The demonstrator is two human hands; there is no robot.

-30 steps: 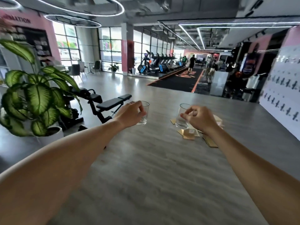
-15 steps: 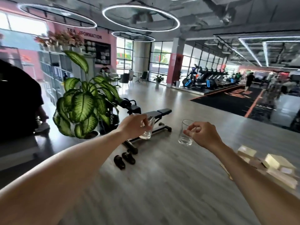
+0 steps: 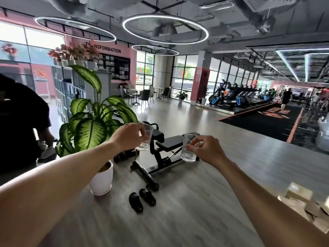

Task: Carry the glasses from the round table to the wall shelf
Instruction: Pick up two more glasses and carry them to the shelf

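Note:
Both arms are stretched out in front of me over a grey gym floor. My left hand [image 3: 129,138] grips a clear empty glass [image 3: 146,142], held upright at chest height. My right hand [image 3: 208,150] pinches a second clear glass [image 3: 188,150] by its side, also upright. The two glasses are about a hand's width apart. A tall white shelf unit [image 3: 71,90] with flower pots on top stands along the left wall, behind the plant. No round table is in view.
A potted plant [image 3: 92,125] in a white pot stands just left of my left arm. A black weight bench [image 3: 163,154] and a pair of black slippers [image 3: 142,199] lie ahead. A person in black [image 3: 21,125] stands at the left. Flat boxes [image 3: 306,205] lie on the floor at the right.
My view has swung left: the plant, bench and slippers moved toward the centre and nearer, the shelf unit came into view. Both hands keep holding their glasses.

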